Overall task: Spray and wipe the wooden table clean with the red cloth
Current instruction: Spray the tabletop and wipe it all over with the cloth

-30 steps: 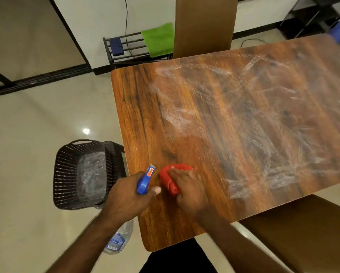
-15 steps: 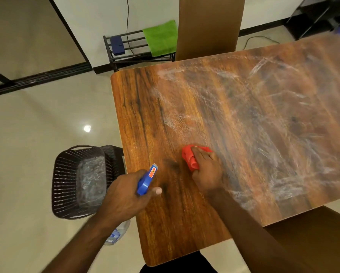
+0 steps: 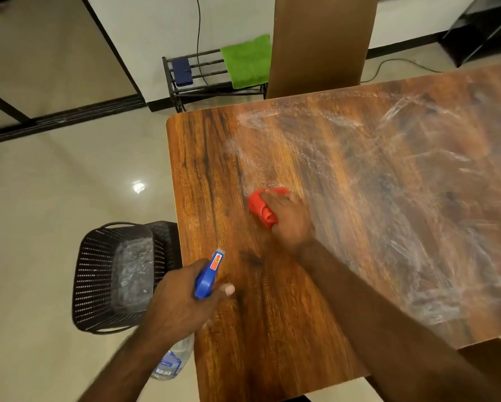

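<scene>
So the right hand (image 3: 290, 220) is pressing down on the bunched-up red cloth (image 3: 259, 207), fingers curled over it. That's on the left part of the wooden counter (image 3: 359, 285), right at the edge of the whitish smeary streaks covering most of the top. The left hand (image 3: 179, 306) grips the spray bottle (image 3: 206, 277) by its blue trigger head at the counter's left edge, nozzle aimed toward the cloth, clear body hanging below. A dark plastic basket (image 3: 98, 285) sits on the floor beside the counter. By the wall, a green towel (image 3: 248, 60) hangs on a low black rack (image 3: 203, 74).
</scene>
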`<action>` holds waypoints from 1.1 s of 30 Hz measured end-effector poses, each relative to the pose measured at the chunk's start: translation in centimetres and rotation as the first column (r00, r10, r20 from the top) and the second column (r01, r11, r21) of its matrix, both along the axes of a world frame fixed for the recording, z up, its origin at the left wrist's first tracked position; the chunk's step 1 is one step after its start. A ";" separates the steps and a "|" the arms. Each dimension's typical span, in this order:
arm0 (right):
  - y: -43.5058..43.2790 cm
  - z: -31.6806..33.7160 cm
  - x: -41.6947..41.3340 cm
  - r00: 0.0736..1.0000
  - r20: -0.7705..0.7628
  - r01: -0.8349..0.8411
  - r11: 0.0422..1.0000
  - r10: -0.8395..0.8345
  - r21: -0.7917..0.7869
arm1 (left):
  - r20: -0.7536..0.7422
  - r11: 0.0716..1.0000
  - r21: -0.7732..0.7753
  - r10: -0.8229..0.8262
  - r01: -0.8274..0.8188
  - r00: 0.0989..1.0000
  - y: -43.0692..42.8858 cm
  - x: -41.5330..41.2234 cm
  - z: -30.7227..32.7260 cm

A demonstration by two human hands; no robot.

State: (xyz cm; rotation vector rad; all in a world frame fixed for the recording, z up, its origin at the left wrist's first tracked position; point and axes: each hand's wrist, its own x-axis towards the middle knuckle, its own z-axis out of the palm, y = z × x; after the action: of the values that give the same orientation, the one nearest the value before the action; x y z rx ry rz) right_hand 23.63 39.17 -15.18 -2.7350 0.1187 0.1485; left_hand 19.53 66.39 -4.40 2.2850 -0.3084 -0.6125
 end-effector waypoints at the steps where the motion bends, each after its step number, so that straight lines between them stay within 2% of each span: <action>1: -0.5 0.1 2.2 1.000 0.000 0.030 1.000 -0.030 -0.009 | 0.002 1.000 0.002 0.002 -0.002 1.000 -0.2 0.1 -0.1; 3: -0.5 0.3 4.4 0.998 -0.009 0.068 0.998 -0.068 0.016 | 0.004 1.000 0.010 0.005 -0.005 1.000 -0.4 0.3 -0.3; 6: 1.4 0.9 1.4 0.998 -0.042 0.048 0.997 -0.045 0.060 | -0.003 1.000 0.006 0.028 -0.028 1.000 -0.9 0.6 -0.3; 11: 5.5 0.2 -10.2 0.953 -0.103 -0.269 0.952 0.285 0.146 | -0.011 0.998 0.030 0.053 -0.053 0.999 -2.7 1.8 -0.2; 15: 4.3 -0.8 -15.7 0.903 -0.130 -0.392 0.909 0.410 0.143 | -0.037 0.991 0.105 0.092 -0.087 0.995 -3.9 2.8 -0.3; 18: 1.0 -0.9 -14.0 0.922 -0.070 -0.377 0.924 0.381 0.067 | -0.053 0.990 0.086 0.114 -0.109 0.992 -4.0 3.5 -0.2; 23: -3.1 -0.5 -2.4 1.000 -0.025 -0.016 1.000 0.017 0.013 | -0.066 0.987 0.067 0.150 -0.146 0.986 -3.3 4.2 0.1; 27: -2.1 0.1 6.9 0.998 -0.007 0.055 0.998 -0.055 0.042 | -0.056 0.984 0.069 0.167 -0.163 0.984 -3.3 4.4 0.6; 29: -0.5 0.5 7.7 0.999 -0.029 0.014 1.000 -0.014 0.027 | -0.048 0.980 0.082 0.183 -0.179 0.982 -3.5 4.7 0.7; 31: 1.9 0.8 5.6 0.986 -0.034 -0.161 0.987 0.161 0.016 | -0.046 0.976 0.098 0.199 -0.194 0.979 -3.9 5.2 0.9; 33: 3.7 0.1 1.9 0.929 -0.015 -0.369 0.927 0.371 0.072 | -0.050 0.975 0.101 0.205 -0.199 0.978 -4.6 5.7 1.2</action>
State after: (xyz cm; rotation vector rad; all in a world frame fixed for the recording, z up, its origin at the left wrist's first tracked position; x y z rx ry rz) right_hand 25.53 42.87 -15.04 -2.6588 -0.3919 0.2901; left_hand 25.25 61.83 -3.19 2.3472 -0.0166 -0.6005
